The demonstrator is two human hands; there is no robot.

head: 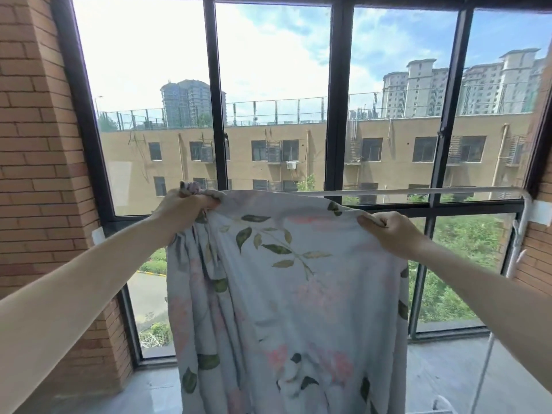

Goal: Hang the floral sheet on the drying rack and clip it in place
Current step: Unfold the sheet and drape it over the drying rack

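Floral sheet [286,282] draped over rack bar [418,192], left hand [182,204] bunching its edge, right hand [388,231] pinching the fold; spreading and clipping left, no clips visible

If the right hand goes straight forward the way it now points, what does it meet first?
The right hand grips the sheet's top edge and points forward, slightly left. First in line seems the white bar just beyond, then the window. Depth is unclear from one view.
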